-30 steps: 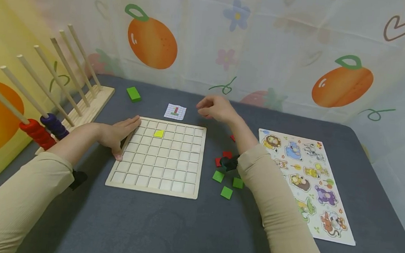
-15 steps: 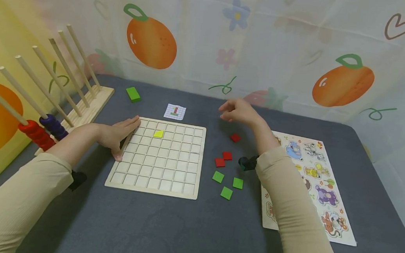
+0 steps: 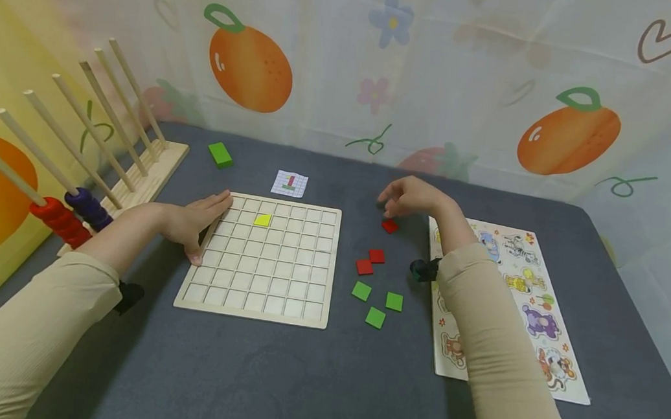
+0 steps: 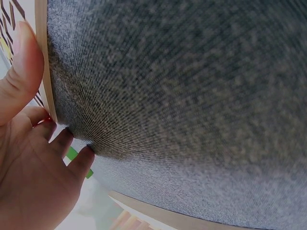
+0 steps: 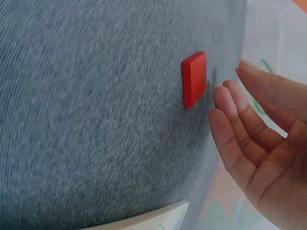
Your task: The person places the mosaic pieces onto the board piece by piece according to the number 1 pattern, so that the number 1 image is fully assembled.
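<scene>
My left hand (image 3: pixel 190 222) rests on the left edge of a wooden grid board (image 3: pixel 272 319), its thumb on the frame and its fingers stretched along the far left corner. One yellow tile (image 3: pixel 262 220) lies in a square near the board's top. Over the far side of the table, my right hand (image 3: pixel 415 197) hovers just beyond a red square tile (image 3: pixel 389 226), fingers bent loosely with nothing between them. In the right wrist view the same red tile (image 5: pixel 194 79) lies flat, a short way from the fingertips. Two more red tiles (image 3: pixel 364 267) and several green tiles (image 3: pixel 376 317) lie nearer me.
A small paper card (image 3: pixel 289 184) with a drawn red and green figure lies behind the board. A green block (image 3: pixel 220 155) sits farther left, near a wooden peg rack (image 3: pixel 169 159) with red and blue beads. An animal puzzle board (image 3: pixel 545 302) lies under my right forearm.
My right hand has moved right from behind the grid board, then lowered toward the far red tile. The left hand has stayed on the board's edge.
</scene>
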A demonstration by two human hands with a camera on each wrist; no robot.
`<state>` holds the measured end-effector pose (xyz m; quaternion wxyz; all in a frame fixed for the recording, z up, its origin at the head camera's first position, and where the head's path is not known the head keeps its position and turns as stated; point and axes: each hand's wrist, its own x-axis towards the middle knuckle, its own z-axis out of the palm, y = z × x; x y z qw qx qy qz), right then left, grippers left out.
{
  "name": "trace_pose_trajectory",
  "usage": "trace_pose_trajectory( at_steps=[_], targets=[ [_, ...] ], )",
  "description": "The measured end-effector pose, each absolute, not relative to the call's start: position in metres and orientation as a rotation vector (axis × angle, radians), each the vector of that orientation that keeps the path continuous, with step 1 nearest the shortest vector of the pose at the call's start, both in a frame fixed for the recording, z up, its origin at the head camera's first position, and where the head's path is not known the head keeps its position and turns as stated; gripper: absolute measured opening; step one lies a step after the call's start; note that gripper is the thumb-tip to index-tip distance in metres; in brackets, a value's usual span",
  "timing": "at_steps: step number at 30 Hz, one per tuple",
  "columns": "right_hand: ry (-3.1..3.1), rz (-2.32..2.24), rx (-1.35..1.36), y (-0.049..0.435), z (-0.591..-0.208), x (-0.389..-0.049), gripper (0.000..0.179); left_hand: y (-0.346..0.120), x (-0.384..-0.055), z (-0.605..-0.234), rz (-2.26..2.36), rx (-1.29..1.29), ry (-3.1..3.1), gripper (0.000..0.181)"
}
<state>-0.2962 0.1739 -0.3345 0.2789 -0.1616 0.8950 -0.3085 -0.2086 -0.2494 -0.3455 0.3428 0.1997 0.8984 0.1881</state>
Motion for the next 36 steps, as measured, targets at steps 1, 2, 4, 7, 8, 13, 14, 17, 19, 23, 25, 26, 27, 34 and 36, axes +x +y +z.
trace_pose_trajectory(
  at_steps=[1, 2, 4, 7, 8, 13, 14, 17, 19, 23, 25, 26, 27, 34, 36],
  targets=[
    [2.396, -0.813, -0.432, 0.1750, -0.3347, -0.2964, 0.038, -0.2495, -0.2088, -0.3456, 0.492, 0.520, 2.333, 0.136],
    [2.390, -0.802, -0.435, 0.1763, -0.3351, -0.2967, 0.039, -0.2500, -0.2090, -0.3460, 0.496, 0.522, 2.332, 0.135],
    [2.379, -0.779, -0.436, 0.1783, -0.3361, -0.2975, 0.039, -0.2504, -0.2094, -0.3469, 0.507, 0.524, 2.329, 0.136],
    [2.357, -0.761, -0.418, 0.1803, -0.3373, -0.2979, 0.039, -0.2508, -0.2096, -0.3477, 0.509, 0.523, 2.328, 0.135],
    [2.348, -0.755, -0.412, 0.1807, -0.3382, -0.2981, 0.040, -0.2513, -0.2094, -0.3479, 0.510, 0.525, 2.330, 0.135],
    [2.268, -0.756, -0.394, 0.1812, -0.3409, -0.2968, 0.044, -0.2503, -0.2084, -0.3463, 0.507, 0.524, 2.326, 0.135],
    [2.251, -0.760, -0.399, 0.1810, -0.3414, -0.2967, 0.044, -0.2501, -0.2082, -0.3458, 0.506, 0.523, 2.326, 0.135],
    [2.233, -0.760, -0.424, 0.1807, -0.3419, -0.2960, 0.044, -0.2496, -0.2081, -0.3453, 0.499, 0.519, 2.326, 0.135],
    [2.233, -0.756, -0.442, 0.1803, -0.3416, -0.2953, 0.044, -0.2500, -0.2086, -0.3459, 0.498, 0.517, 2.328, 0.135],
    [2.237, -0.749, -0.440, 0.1795, -0.3423, -0.2950, 0.042, -0.2508, -0.2093, -0.3467, 0.496, 0.515, 2.331, 0.135],
    [2.234, -0.751, -0.439, 0.1791, -0.3423, -0.2946, 0.041, -0.2510, -0.2091, -0.3465, 0.498, 0.517, 2.331, 0.135],
    [2.233, -0.748, -0.442, 0.1790, -0.3425, -0.2945, 0.040, -0.2511, -0.2090, -0.3463, 0.497, 0.517, 2.330, 0.135],
    [2.234, -0.748, -0.442, 0.1788, -0.3427, -0.2945, 0.040, -0.2512, -0.2089, -0.3463, 0.498, 0.519, 2.330, 0.135],
    [2.256, -0.716, -0.459, 0.1789, -0.3426, -0.2929, 0.039, -0.2511, -0.2089, -0.3468, 0.508, 0.521, 2.324, 0.134],
    [2.263, -0.714, -0.460, 0.1791, -0.3431, -0.2929, 0.039, -0.2509, -0.2086, -0.3464, 0.509, 0.523, 2.321, 0.134]
  ],
)
